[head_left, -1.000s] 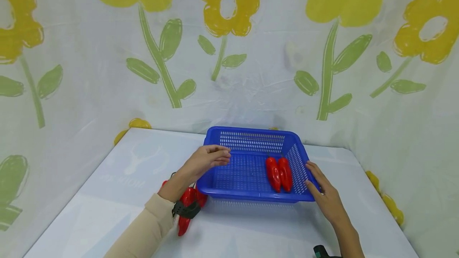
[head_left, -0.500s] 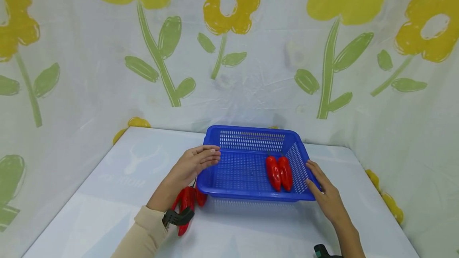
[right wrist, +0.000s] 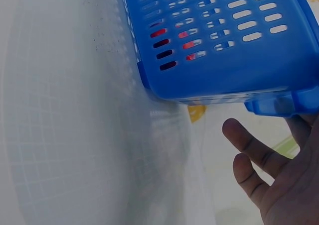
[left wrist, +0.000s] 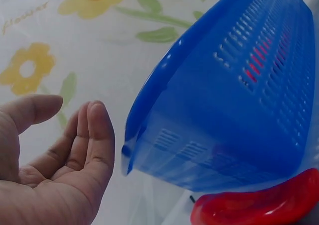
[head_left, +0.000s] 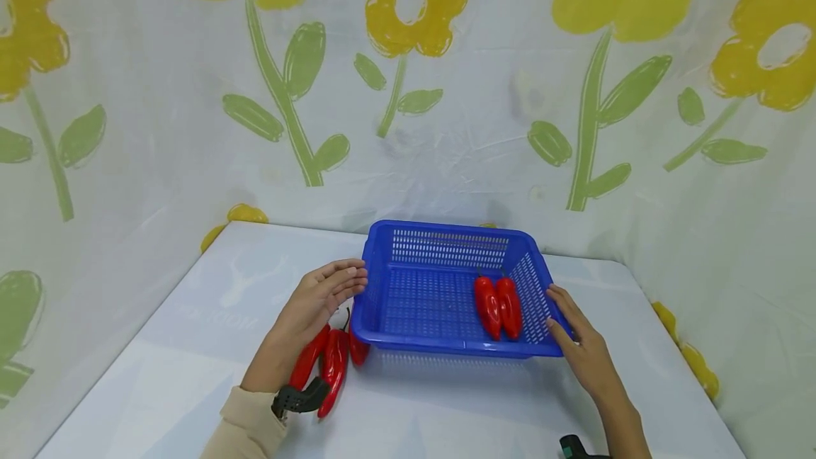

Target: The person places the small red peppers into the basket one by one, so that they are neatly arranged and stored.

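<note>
A blue plastic basket (head_left: 440,346) stands on the table with two red peppers (head_left: 508,309) side by side at its right end. My right hand (head_left: 585,356) grips the basket's right rim, thumb and index fingertip at the edge; in the right wrist view, two fingers (right wrist: 254,153) hang free below the rim. My left hand (head_left: 319,303) is beside the basket's left end, fingers relaxed and holding nothing. A small gap separates it from the rim in the left wrist view. Beneath and beside it lie several red peppers (head_left: 334,367), partly hidden by the left wrist and basket.
The white table (head_left: 459,416) has a faint printed pattern. Close behind it hangs a pale curtain (head_left: 459,147) with yellow flowers, which also closes off both sides. Dark bands (head_left: 299,399) are on the wrists.
My left hand has drawn back leftward from above the basket to outside its left rim, uncovering more of the peppers on the table. The right hand and basket stay in place.
</note>
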